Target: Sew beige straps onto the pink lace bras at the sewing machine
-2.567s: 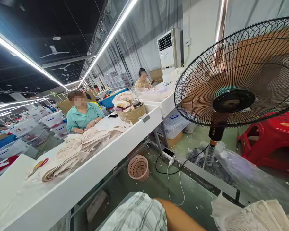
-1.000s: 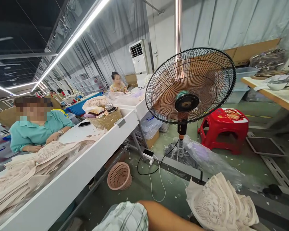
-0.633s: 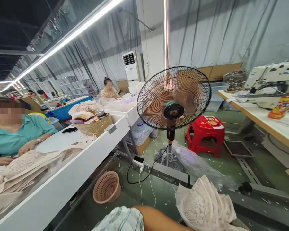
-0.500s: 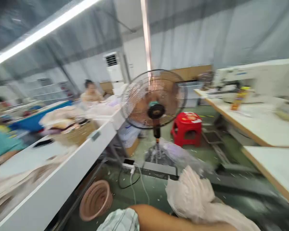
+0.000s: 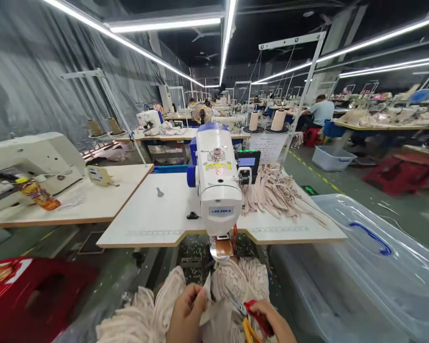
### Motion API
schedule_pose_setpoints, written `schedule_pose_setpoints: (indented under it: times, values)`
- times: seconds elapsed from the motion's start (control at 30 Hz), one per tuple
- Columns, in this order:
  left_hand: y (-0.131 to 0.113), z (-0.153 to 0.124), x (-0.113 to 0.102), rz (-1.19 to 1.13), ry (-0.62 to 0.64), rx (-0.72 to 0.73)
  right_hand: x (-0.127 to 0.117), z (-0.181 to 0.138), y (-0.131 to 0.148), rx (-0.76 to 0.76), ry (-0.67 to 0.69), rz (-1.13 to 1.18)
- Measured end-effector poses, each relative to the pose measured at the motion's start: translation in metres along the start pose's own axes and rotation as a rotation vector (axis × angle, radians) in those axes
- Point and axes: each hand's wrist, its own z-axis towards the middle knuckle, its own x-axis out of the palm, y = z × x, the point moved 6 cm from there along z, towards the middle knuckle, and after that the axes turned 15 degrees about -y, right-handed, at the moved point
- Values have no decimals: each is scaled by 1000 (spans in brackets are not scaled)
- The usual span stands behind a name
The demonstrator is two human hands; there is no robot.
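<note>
My left hand (image 5: 188,312) is closed, thumb against fingers, on a thin pale piece of fabric (image 5: 207,287) with a pointed end. In my right hand (image 5: 273,321) is a pair of scissors (image 5: 239,305) with red and yellow-orange handles, its blades pointing up and left toward that fabric. Bunched beige fabric strips (image 5: 141,312) lie below and beside my left hand. A lacy beige bundle (image 5: 241,278) hangs beyond the scissors, beneath the head of a white JUKI sewing machine (image 5: 219,190).
Beige strips (image 5: 271,193) lie in a pile on the white machine table (image 5: 153,216). At right stands a clear plastic box (image 5: 372,257) with a blue handle. A red stool (image 5: 39,295) is at lower left. A co-worker (image 5: 321,112) sits farther back.
My view has swung from the standing fan and side tables to the sewing machine. Both hands, the scissors and the held fabric are now in sight; earlier only an arm and sleeve showed.
</note>
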Motion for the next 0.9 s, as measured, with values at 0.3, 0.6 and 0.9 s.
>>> schedule_pose_setpoints:
  times: [0.3,0.6,0.9]
  values:
    - [-11,19,28,-60,214,-97,-6,14,10,-80,66,-95]
    - [-5,15,27,-24,267,-54,9,9,8,-35,130,-95]
    - [2,20,28,41,289,-24,27,17,8,-15,187,-23]
